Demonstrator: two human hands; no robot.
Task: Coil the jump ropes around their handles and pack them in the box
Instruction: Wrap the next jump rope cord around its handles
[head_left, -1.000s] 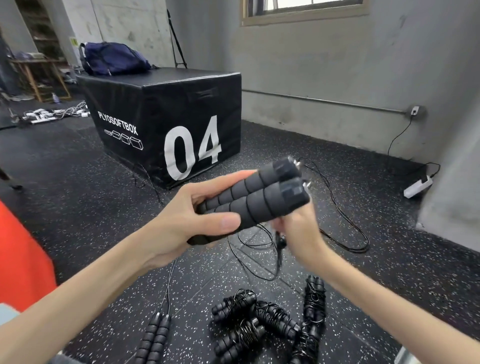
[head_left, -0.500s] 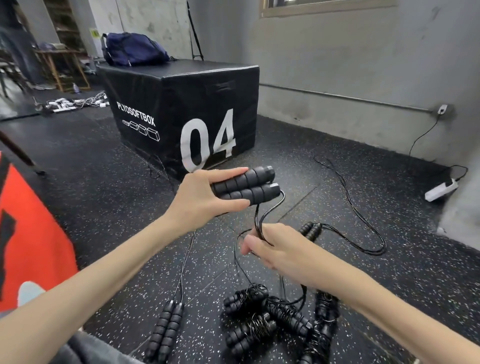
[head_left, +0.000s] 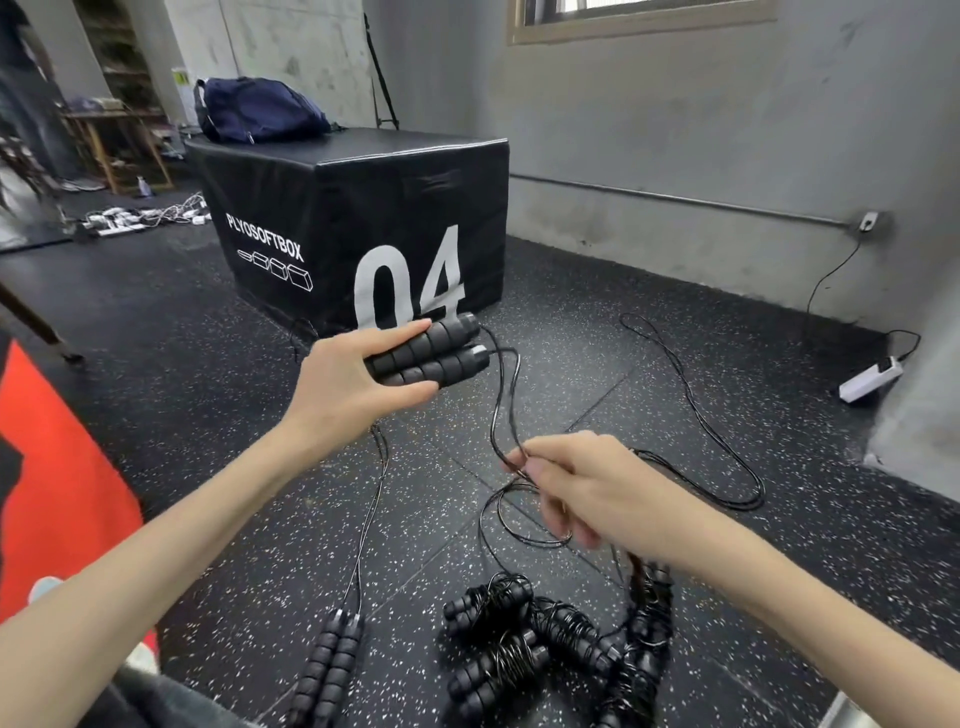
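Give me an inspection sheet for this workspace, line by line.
Surface: black speckled rubber floor.
Job's things: pair of handles held together; its rope not yet coiled; coiled ropes heaped on floor; uncoiled pair left of the heap.
Clutter: blue bag on plyo box.
Hands: left hand grips handles; right hand pinches rope.
Cables: power strip by wall, plugged in.
Surroundings: grey wall, window; packing box not seen.
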